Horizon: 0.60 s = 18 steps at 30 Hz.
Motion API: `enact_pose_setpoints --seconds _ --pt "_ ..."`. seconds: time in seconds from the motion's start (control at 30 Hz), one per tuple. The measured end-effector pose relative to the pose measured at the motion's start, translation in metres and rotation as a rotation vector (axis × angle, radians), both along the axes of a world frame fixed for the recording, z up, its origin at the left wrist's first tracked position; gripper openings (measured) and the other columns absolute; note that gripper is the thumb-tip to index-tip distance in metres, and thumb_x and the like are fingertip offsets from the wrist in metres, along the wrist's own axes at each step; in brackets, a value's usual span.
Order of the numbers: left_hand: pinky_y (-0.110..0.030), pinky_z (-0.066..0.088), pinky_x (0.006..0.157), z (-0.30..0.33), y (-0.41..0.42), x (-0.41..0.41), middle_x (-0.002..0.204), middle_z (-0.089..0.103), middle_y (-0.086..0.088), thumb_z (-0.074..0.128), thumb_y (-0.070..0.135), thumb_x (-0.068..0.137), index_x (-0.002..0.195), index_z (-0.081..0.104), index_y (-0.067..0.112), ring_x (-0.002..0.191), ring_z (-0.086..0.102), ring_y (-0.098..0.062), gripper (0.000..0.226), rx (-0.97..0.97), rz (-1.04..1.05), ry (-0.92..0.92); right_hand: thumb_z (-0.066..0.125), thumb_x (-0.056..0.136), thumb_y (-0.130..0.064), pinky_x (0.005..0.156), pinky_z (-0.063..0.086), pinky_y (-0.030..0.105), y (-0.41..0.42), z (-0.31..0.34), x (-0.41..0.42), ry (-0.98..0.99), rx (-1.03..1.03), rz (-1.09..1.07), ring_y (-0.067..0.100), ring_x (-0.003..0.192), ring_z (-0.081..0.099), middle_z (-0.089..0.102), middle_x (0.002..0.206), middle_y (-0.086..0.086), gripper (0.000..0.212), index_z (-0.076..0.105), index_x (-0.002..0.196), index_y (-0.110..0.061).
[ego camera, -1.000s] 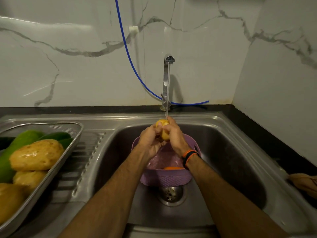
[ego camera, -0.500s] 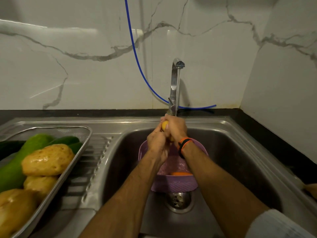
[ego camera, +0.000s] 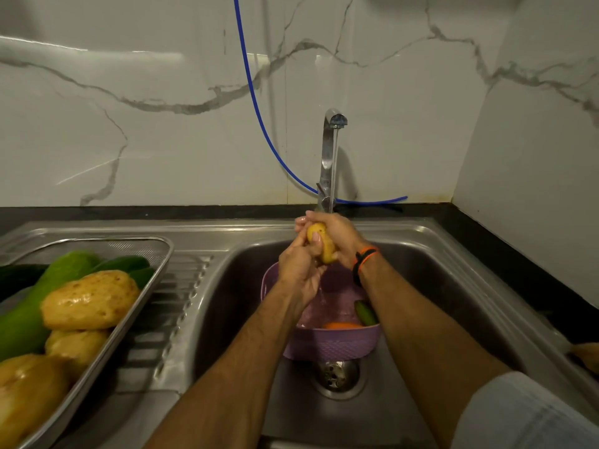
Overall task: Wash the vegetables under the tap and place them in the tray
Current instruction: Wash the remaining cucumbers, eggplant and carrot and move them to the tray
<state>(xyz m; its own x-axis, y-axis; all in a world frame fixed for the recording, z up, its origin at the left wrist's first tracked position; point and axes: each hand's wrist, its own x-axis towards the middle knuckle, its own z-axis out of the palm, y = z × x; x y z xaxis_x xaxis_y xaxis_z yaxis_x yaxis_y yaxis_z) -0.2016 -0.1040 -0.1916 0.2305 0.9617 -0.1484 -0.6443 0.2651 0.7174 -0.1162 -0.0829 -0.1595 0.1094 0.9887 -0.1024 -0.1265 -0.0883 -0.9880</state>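
Potato (ego camera: 321, 243) (small, yellow, wet) sits gripped between left hand (ego camera: 299, 270) and right hand (ego camera: 337, 236), fingers curled round it, under the tap (ego camera: 330, 150).

both hands raised, left hand (ego camera: 299, 270) curled, right hand (ego camera: 337, 236) gripping

A small yellow potato (ego camera: 321, 243) is held upright under the thin stream of water from the tap (ego camera: 330, 147), at 12 o'clock of the sink; it looks wet. The metal mesh tray (ego camera: 142, 277) stands at 9 o'clock, on the draining part. In it lie three big yellow potatoes (ego camera: 90, 299), shiny from water, a long light green gourd (ego camera: 29, 306) and dark green cucumbers (ego camera: 129, 265) behind them. Under the held potato, the purple basket (ego camera: 330, 346) contains an orange vegetable (ego camera: 342, 325) and a green one (ego camera: 364, 312).
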Motion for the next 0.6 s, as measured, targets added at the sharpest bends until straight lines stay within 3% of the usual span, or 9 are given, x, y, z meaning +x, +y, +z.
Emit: enact_pose_setpoints --seconds 0.07,0.17,0.27,0.37,0.43,0.5,0.6 --pt "-0.041 0.058 0.086 0.0 -0.002 0.003 0.13 0.064 -0.015 0.048 -0.002 0.099 0.141 0.055 0.017 0.119 0.061 -0.031 0.046 -0.002 0.01 -0.006 0.066 0.09 -0.031 0.085 0.054 0.038 -0.003 -0.015 -0.009 -0.133 0.108 -0.174 0.019 0.088 0.066 0.073 0.098 0.011 0.024 0.073 0.097 -0.01" --pt "-0.034 0.061 0.077 -0.001 -0.006 0.005 0.111 0.07 -0.016 0.048 -0.005 0.097 0.137 0.058 0.009 0.101 0.068 -0.025 0.044 -0.032 0.028 -0.02 0.057 0.093 -0.037 0.078 0.042 0.031 -0.007 -0.016 -0.02 -0.467 0.118 -0.368 0.014 0.082 0.056 0.062 0.081 -0.006 0.02 0.064 0.081 -0.024" --pt "-0.035 0.062 0.076 0.001 -0.006 0.001 0.119 0.068 -0.018 0.046 -0.002 0.1 0.141 0.054 0.01 0.105 0.067 -0.026 0.044 -0.039 -0.026 -0.035 0.057 0.087 -0.032 0.081 0.043 0.034 -0.003 0.003 -0.017 -0.596 -0.004 -0.388 0.024 0.09 0.055 0.062 0.09 0.004 0.019 0.065 0.078 -0.018" --pt "-0.038 0.063 0.077 0.005 -0.006 -0.003 0.131 0.063 -0.019 0.047 0.007 0.103 0.145 0.05 0.015 0.119 0.063 -0.031 0.043 -0.014 -0.05 -0.021 0.061 0.079 -0.034 0.093 0.05 0.044 0.007 0.016 -0.01 -0.51 -0.107 -0.208 0.026 0.096 0.064 0.07 0.099 0.008 0.035 0.07 0.102 -0.009" --pt "-0.037 0.063 0.073 0.007 -0.008 -0.003 0.134 0.061 -0.019 0.049 0.009 0.102 0.143 0.051 0.015 0.123 0.06 -0.033 0.041 -0.022 -0.046 -0.032 0.062 0.083 -0.029 0.091 0.054 0.043 0.009 0.019 -0.002 -0.334 -0.13 -0.026 0.022 0.083 0.067 0.073 0.086 0.007 0.029 0.073 0.094 -0.004" --pt "-0.036 0.063 0.069 0.006 -0.006 -0.002 0.136 0.059 -0.018 0.05 0.01 0.101 0.142 0.052 0.014 0.124 0.059 -0.033 0.041 -0.023 -0.043 -0.029 0.06 0.091 -0.024 0.079 0.056 0.034 0.008 0.016 0.007 -0.165 -0.143 0.12 0.018 0.072 0.065 0.072 0.079 0.007 0.026 0.072 0.087 -0.001" --pt "-0.038 0.061 0.074 0.002 -0.004 -0.001 0.136 0.06 -0.017 0.052 0.009 0.1 0.143 0.052 0.015 0.123 0.06 -0.033 0.044 -0.007 -0.046 0.002 0.059 0.094 -0.027 0.076 0.056 0.032 0.003 0.003 0.013 -0.002 -0.079 0.11 0.02 0.077 0.066 0.07 0.084 0.01 0.028 0.071 0.088 -0.003"
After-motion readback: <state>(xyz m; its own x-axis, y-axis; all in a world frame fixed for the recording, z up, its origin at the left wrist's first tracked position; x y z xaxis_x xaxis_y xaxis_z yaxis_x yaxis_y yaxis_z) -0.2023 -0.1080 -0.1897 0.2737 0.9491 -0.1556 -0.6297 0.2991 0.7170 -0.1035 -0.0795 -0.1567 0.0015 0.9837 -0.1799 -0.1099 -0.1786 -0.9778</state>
